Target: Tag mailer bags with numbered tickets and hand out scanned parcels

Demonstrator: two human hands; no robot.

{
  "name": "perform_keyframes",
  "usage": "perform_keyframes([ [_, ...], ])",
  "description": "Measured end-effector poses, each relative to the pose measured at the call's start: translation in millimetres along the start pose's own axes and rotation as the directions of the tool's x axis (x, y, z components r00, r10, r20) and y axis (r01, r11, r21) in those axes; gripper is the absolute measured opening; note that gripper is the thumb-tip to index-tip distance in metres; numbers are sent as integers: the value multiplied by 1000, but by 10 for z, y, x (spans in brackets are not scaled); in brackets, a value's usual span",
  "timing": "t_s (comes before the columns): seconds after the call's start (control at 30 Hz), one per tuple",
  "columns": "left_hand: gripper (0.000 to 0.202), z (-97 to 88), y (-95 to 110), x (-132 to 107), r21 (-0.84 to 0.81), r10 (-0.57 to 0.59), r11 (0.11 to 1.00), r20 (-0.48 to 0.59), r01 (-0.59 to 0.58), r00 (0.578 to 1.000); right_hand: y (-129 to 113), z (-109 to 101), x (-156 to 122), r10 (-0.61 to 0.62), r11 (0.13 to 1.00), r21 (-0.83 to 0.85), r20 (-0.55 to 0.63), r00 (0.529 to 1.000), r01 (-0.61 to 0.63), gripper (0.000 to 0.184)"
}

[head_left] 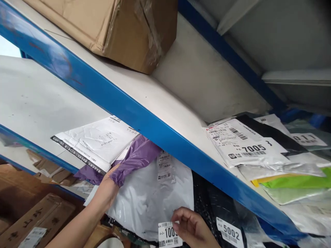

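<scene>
Fingers on my right hand (192, 227) are curled, thumb and index seemingly pinching the edge of the 100-something label (165, 235), over the grey bag (150, 196) below the blue beam (129, 112). Left hand's (113, 179) behind purple plastic (138, 158) (can't tell its grip, sorry). I'd call this label-handling; next move probably calls for keeping that plastic clear.

There are two hands (192, 227), one purple bag (139, 151), one upper carton (131, 34) and at least four numbered labels (229, 231).
</scene>
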State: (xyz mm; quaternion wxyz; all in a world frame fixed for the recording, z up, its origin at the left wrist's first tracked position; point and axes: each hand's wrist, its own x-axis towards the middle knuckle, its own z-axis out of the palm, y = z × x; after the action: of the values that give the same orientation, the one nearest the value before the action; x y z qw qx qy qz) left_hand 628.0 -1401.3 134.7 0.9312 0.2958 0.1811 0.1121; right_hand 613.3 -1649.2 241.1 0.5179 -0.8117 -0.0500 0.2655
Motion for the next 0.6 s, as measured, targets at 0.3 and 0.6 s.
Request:
perform_keyframes([
  [0.3,53,-1,-31,-17,79,7,997,-11,-6,1000,11,-14,-16,-2,999,44,-55,998,4,42],
  [0.6,23,130,-1057,-312,668,145,530,534,-522,833,63,-99,23,62,956,292,-71,996,-39,47],
])
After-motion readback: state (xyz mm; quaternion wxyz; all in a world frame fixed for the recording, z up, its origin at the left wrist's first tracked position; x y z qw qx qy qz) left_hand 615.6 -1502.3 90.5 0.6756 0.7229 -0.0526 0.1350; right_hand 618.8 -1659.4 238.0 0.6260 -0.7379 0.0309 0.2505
